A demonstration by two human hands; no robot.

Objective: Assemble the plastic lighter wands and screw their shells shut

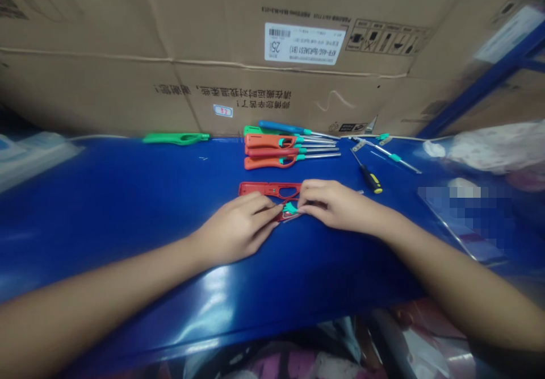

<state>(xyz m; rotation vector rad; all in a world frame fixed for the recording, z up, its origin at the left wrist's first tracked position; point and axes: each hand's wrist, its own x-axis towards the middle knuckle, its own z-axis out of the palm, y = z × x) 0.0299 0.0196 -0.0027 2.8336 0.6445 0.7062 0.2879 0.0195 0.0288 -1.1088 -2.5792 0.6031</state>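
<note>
A red lighter shell half [259,188] lies on the blue table, its hollow inner side facing up. Just nearer to me is a second red shell half [279,216], mostly covered by my fingers. A teal trigger piece [291,208] shows at that lower half, between my two hands. My left hand [240,225] is closed over the lower shell half, its fingertips at the trigger's left side. My right hand [327,202] pinches at the trigger's right side, partly over the upper half's end. A thin wire or rod shows beside the lower half.
Several long-necked lighters [272,153] lie in a stack behind my hands. A green shell [176,138] is at the back left. To the right are a black-and-yellow screwdriver [371,179] and a loose metal lighter tube [385,153]. A large cardboard box [230,78] stands along the back edge.
</note>
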